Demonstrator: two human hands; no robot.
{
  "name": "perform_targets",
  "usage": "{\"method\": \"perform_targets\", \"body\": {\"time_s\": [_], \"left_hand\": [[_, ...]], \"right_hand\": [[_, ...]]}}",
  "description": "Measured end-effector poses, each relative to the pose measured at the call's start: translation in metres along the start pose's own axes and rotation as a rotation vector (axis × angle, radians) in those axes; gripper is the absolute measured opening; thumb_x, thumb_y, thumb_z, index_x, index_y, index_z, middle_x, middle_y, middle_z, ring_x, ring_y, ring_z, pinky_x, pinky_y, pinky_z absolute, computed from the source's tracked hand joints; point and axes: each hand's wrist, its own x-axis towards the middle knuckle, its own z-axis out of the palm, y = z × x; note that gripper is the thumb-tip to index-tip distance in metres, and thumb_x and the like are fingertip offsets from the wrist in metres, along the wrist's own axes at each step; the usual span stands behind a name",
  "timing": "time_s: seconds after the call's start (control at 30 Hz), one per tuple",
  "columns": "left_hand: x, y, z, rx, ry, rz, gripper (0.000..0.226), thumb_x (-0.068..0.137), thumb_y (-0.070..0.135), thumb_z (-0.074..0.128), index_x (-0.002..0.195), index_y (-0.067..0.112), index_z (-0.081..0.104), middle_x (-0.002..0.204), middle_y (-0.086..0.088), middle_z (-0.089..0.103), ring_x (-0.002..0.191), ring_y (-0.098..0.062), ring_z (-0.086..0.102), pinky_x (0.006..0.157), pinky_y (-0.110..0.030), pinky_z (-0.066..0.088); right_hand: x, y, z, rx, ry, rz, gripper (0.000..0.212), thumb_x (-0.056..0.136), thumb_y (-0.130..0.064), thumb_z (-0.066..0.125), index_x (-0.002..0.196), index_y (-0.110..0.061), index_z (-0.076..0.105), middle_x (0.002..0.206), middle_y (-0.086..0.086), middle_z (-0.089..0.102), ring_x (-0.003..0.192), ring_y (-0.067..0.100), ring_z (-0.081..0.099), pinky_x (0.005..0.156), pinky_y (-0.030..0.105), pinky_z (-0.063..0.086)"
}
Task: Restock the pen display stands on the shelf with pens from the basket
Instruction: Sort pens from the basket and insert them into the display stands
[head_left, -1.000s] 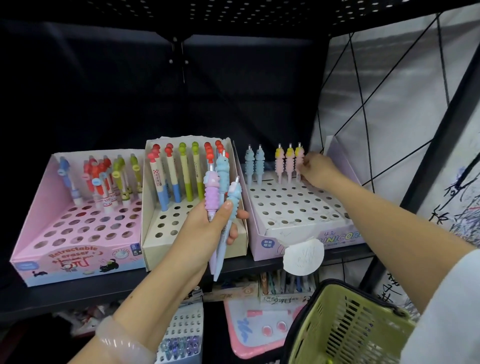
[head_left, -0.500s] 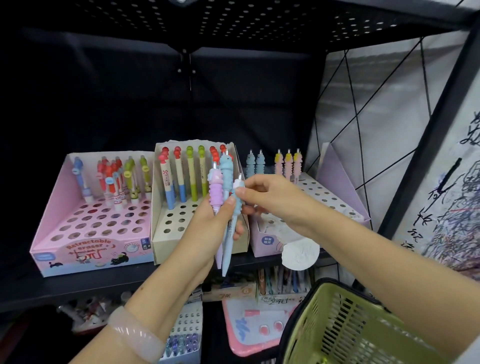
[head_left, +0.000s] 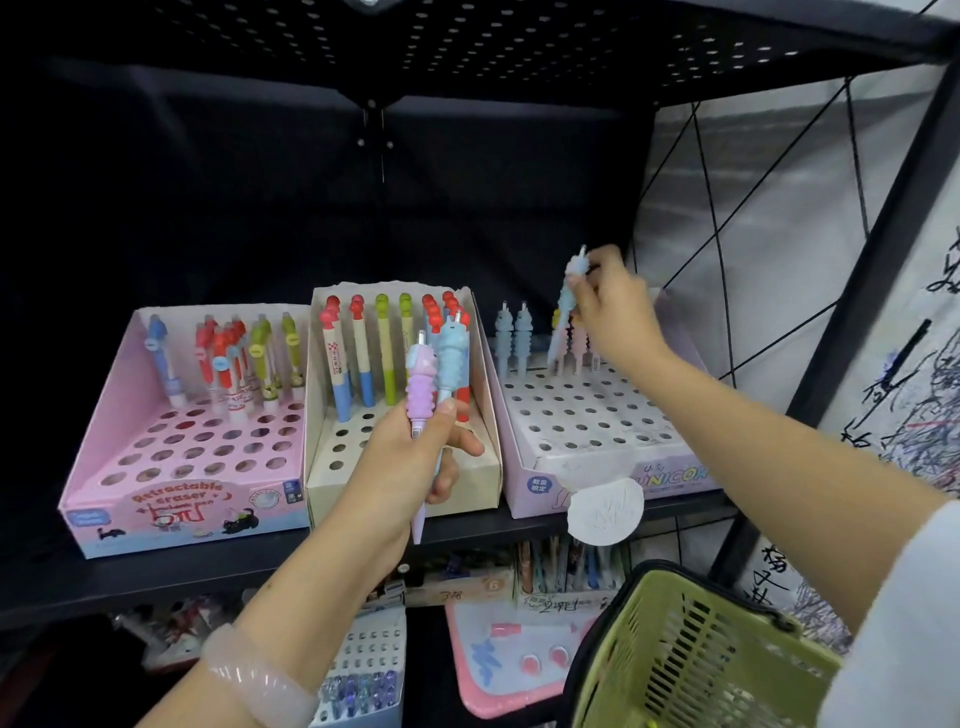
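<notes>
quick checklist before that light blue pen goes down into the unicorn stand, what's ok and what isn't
1. Right hand pinches the light blue ridged unicorn pen: ok.
2. Pen upright: not ok, it tilts, tip lower left.
3. Pen tip lined up over a hole: cannot tell, back-row pens hide it.
4. Free holes in the white perforated unicorn stand: ok, most rows are unfilled.
5. Left hand holds the spare purple pen and blue pen: ok.
6. Green plastic basket close by: ok, at lower right.
</notes>
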Motion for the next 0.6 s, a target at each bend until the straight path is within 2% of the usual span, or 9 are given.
{"method": "perform_targets", "body": {"time_s": [0.17, 0.3, 0.4, 0.53, 0.6], "left_hand": [[0.000, -0.004, -0.003, 0.001, -0.016, 0.000, 0.018, 0.099, 0.023, 0.041, 0.097, 0.013, 0.056, 0.060, 0.003, 0.064, 0.035, -0.007, 0.032, 0.036, -0.018, 0.026], [0.002, -0.004, -0.004, -0.001, -0.011, 0.001, 0.018, 0.099, 0.021, 0.041, 0.095, 0.012, 0.056, 0.058, 0.003, 0.063, 0.034, -0.007, 0.031, 0.036, -0.017, 0.025], [0.002, -0.004, -0.004, 0.002, -0.021, -0.005, 0.018, 0.099, 0.021, 0.041, 0.095, 0.013, 0.056, 0.058, 0.004, 0.063, 0.034, -0.007, 0.031, 0.036, -0.017, 0.024], [0.000, -0.009, -0.004, 0.011, -0.019, -0.027, 0.017, 0.099, 0.022, 0.041, 0.097, 0.013, 0.056, 0.059, 0.004, 0.063, 0.034, -0.007, 0.031, 0.036, -0.017, 0.025], [-0.001, -0.011, -0.004, 0.017, -0.015, -0.037, 0.017, 0.098, 0.022, 0.042, 0.096, 0.013, 0.056, 0.059, 0.004, 0.064, 0.034, -0.006, 0.031, 0.036, -0.016, 0.025]], "right_hand": [[0.004, 0.013, 0.022, -0.076, -0.036, 0.007, 0.028, 0.098, -0.024, 0.046, 0.116, -0.003, 0.045, 0.078, 0.013, 0.061, 0.076, 0.033, 0.062, 0.070, 0.043, 0.051], [0.006, 0.020, 0.032, -0.142, -0.089, 0.052, 0.030, 0.098, -0.026, 0.045, 0.116, -0.002, 0.045, 0.078, 0.012, 0.060, 0.076, 0.032, 0.062, 0.062, 0.032, 0.044], [0.013, 0.019, 0.036, -0.165, -0.106, 0.065, 0.030, 0.098, -0.026, 0.046, 0.113, 0.000, 0.045, 0.084, 0.018, 0.062, 0.079, 0.035, 0.062, 0.060, 0.032, 0.042], [0.018, 0.013, 0.043, -0.311, -0.133, -0.006, 0.043, 0.098, -0.023, 0.045, 0.136, -0.007, 0.034, 0.097, 0.022, 0.061, 0.086, 0.040, 0.060, 0.063, 0.033, 0.038], [0.019, 0.011, 0.045, -0.401, -0.152, -0.043, 0.047, 0.098, -0.023, 0.045, 0.140, -0.008, 0.030, 0.102, 0.024, 0.061, 0.090, 0.041, 0.059, 0.064, 0.034, 0.038]]}}
